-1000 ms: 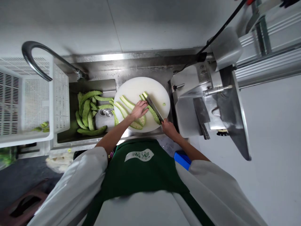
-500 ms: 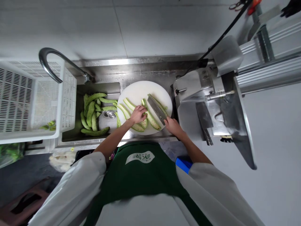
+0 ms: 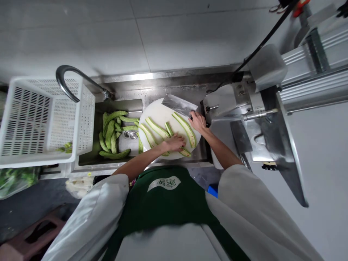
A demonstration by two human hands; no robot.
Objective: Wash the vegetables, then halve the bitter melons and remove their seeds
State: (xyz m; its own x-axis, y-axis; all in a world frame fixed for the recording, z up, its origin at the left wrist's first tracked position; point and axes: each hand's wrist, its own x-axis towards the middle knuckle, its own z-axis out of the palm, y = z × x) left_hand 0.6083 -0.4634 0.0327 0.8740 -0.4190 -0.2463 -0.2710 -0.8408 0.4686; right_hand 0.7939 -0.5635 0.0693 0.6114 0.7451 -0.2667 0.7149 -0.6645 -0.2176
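On the round white cutting board (image 3: 154,108) lie several long green ridged gourds split lengthwise, with pale, seeded flesh showing. My left hand (image 3: 175,142) is closed over one gourd half (image 3: 169,128), whose ends stick out above and below the fingers. To its right, another gourd half (image 3: 187,127) rests cut side up. My right hand (image 3: 198,121) grips the handle of a cleaver (image 3: 179,104), its broad blade raised over the far edge of the board and pointing left. Left of the board, several whole ridged gourds (image 3: 110,134) lie in the sink.
A white plastic basket (image 3: 86,119) stands left of the sink, with a few green scraps inside. The curved faucet (image 3: 65,78) arches over the basket's edge. A metal slicing machine (image 3: 244,108) stands close on the right, with a second cleaver (image 3: 240,136) lying on it.
The cleaver has lifted off the gourd and swung toward the board's far edge. My left hand has moved right and nearer to me, onto a gourd half. The view has shifted slightly.
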